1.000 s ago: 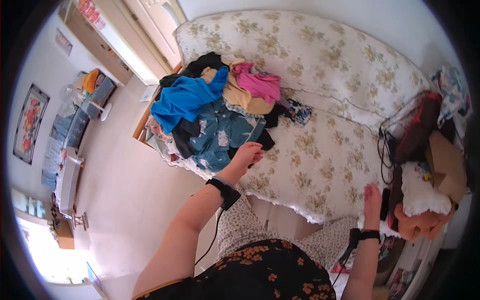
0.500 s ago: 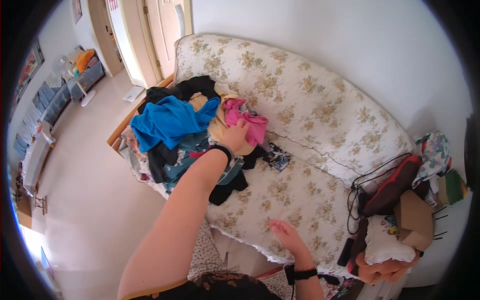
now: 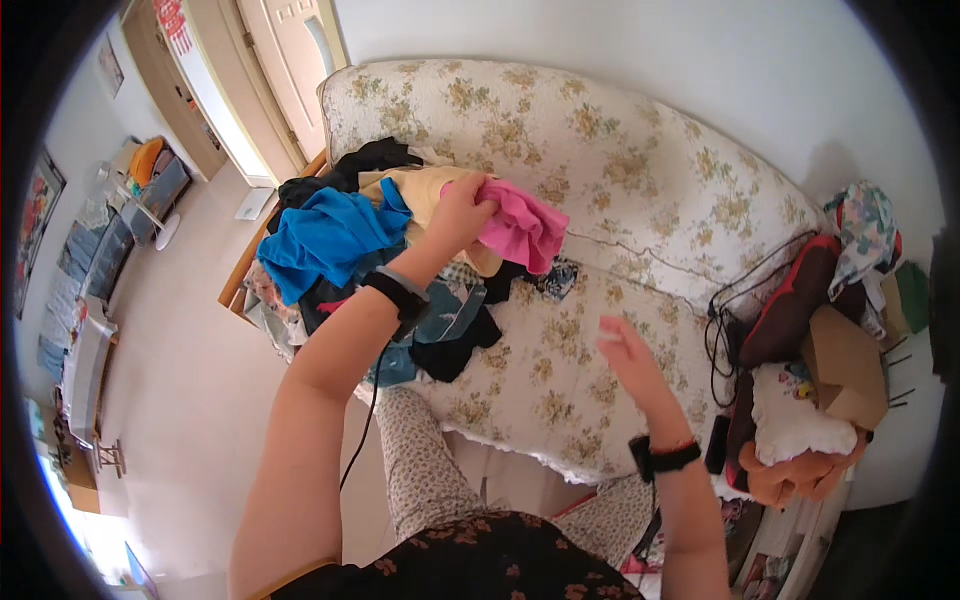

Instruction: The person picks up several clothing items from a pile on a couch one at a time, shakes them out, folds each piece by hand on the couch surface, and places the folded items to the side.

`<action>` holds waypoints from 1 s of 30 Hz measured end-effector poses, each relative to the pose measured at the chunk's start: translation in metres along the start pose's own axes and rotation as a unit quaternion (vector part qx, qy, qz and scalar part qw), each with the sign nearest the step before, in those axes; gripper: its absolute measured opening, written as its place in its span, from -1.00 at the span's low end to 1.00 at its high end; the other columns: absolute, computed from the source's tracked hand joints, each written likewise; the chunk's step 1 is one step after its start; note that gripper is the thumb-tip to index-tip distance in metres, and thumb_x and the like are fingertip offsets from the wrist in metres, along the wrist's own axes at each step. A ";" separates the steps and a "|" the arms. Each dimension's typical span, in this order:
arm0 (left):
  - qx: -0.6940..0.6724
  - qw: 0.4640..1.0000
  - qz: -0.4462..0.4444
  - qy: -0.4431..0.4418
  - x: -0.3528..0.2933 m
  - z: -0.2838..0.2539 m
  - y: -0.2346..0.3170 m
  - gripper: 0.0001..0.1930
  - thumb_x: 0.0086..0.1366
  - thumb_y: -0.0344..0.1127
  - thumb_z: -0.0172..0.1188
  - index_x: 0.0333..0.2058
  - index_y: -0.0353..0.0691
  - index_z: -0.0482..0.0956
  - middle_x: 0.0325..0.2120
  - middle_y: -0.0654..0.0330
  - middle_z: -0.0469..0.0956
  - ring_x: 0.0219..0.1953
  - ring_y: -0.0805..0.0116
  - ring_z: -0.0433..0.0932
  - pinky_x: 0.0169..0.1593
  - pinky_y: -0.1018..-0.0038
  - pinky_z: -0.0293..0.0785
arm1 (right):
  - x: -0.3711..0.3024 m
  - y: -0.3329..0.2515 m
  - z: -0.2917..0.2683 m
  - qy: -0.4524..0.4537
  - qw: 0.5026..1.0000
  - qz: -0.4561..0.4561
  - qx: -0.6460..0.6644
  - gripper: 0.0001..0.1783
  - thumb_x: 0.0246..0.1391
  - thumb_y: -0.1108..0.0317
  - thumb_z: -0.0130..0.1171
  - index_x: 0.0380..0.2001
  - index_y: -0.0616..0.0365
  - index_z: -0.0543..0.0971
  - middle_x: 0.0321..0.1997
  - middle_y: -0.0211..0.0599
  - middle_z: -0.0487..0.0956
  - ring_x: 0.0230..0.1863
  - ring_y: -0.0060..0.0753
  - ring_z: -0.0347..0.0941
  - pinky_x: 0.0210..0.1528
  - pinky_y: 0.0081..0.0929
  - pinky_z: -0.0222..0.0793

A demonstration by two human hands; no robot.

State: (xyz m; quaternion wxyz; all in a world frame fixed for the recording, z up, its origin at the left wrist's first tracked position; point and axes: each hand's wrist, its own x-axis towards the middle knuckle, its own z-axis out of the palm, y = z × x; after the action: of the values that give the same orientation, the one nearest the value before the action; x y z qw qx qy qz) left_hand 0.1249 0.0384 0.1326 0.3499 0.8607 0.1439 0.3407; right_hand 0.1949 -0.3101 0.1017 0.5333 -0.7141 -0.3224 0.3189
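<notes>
My left hand (image 3: 466, 212) grips a pink garment (image 3: 525, 228), lifted at the right side of a pile of clothes. Under and behind it lies a pale yellow garment (image 3: 408, 187). A bright blue garment (image 3: 335, 238) rests on top of the pile, left of my left forearm. Dark teal and black clothing (image 3: 458, 352) spills out at the pile's near edge. Over the bare part of the sofa hovers my right hand (image 3: 632, 362), fingers loosely spread and holding nothing. A small dark patterned piece (image 3: 560, 278) lies on the seat just below the pink garment.
The pile sits on a sofa (image 3: 600, 140) with a floral cover. At the sofa's right end are a dark cushion with red edging (image 3: 790, 310), a cardboard box (image 3: 845, 365), a white pillow (image 3: 795, 415) and black cables (image 3: 715, 350). A fan (image 3: 160, 225) stands far left.
My left hand has closed on the pink garment and raised it off the pile. My right hand has moved up and to the right, over the sofa seat. The view has shifted slightly.
</notes>
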 end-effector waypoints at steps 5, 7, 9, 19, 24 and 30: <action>-0.159 0.985 -0.041 -0.058 -0.034 -0.009 0.057 -0.72 0.07 -0.39 0.15 -0.21 -0.34 0.45 -0.42 0.03 0.49 -0.38 0.15 0.50 -0.27 0.40 0.43 | 0.023 -0.047 0.017 0.048 0.985 -0.109 -0.126 -0.17 0.02 0.21 0.23 0.25 0.21 0.05 0.28 0.00 0.10 0.03 -0.21 0.37 0.02 -0.34 0.36; -0.166 0.980 -0.036 -0.104 -0.054 0.006 0.097 -0.72 0.08 -0.40 0.15 -0.19 -0.34 0.44 -0.37 0.05 0.49 -0.35 0.19 0.50 -0.26 0.41 0.43 | 0.038 -0.046 0.019 0.069 0.961 -0.211 -0.165 -0.21 0.01 0.23 0.24 0.23 0.23 0.11 0.25 -0.01 0.18 0.02 -0.22 0.39 0.02 -0.34 0.35; -0.105 0.983 0.096 -0.118 -0.073 0.010 0.110 -0.68 0.11 -0.39 0.16 -0.14 -0.32 0.41 -0.31 0.07 0.48 -0.28 0.24 0.50 -0.21 0.41 0.41 | 0.043 -0.059 0.028 0.072 0.923 -0.321 -0.198 -0.24 -0.01 0.25 0.25 0.20 0.24 0.16 0.22 -0.01 0.26 0.02 -0.22 0.40 0.02 -0.35 0.35; -0.231 0.958 0.059 -0.160 -0.140 0.038 0.089 -0.62 0.15 -0.37 0.17 -0.04 -0.29 0.37 -0.25 0.06 0.51 -0.21 0.26 0.52 -0.17 0.41 0.42 | -0.031 -0.166 -0.015 0.036 0.980 -0.184 0.061 -0.63 0.11 0.49 0.05 0.02 0.26 0.43 -0.05 -0.37 0.52 -0.04 -0.56 0.41 0.01 -0.57 0.30; -0.112 0.953 -0.132 -0.250 -0.162 0.060 0.058 -0.71 0.09 -0.56 0.06 -0.16 -0.30 0.49 -0.39 0.15 0.57 -0.31 0.39 0.52 -0.20 0.50 0.42 | -0.068 -0.188 -0.054 0.112 0.977 -0.177 0.035 -0.66 0.16 0.37 0.03 0.01 0.19 0.46 -0.08 -0.38 0.53 -0.07 -0.54 0.42 -0.03 -0.57 0.32; 0.080 0.992 -0.066 -0.074 -0.093 -0.011 -0.012 -0.74 -0.05 -0.42 0.10 -0.32 -0.17 0.60 -0.45 0.09 0.60 -0.35 0.20 0.59 -0.26 0.34 0.48 | -0.104 -0.185 -0.117 0.231 0.967 -0.078 0.070 -0.72 0.16 0.30 0.01 -0.07 0.10 0.49 -0.12 -0.39 0.55 -0.13 -0.50 0.47 -0.10 -0.49 0.36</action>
State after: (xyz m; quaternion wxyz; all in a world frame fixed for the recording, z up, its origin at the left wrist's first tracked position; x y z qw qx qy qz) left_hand 0.0496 0.0074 0.0849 0.3116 0.8974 0.2002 0.2396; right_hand 0.2047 -0.4174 0.3189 0.6650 -0.7021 -0.2223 0.1243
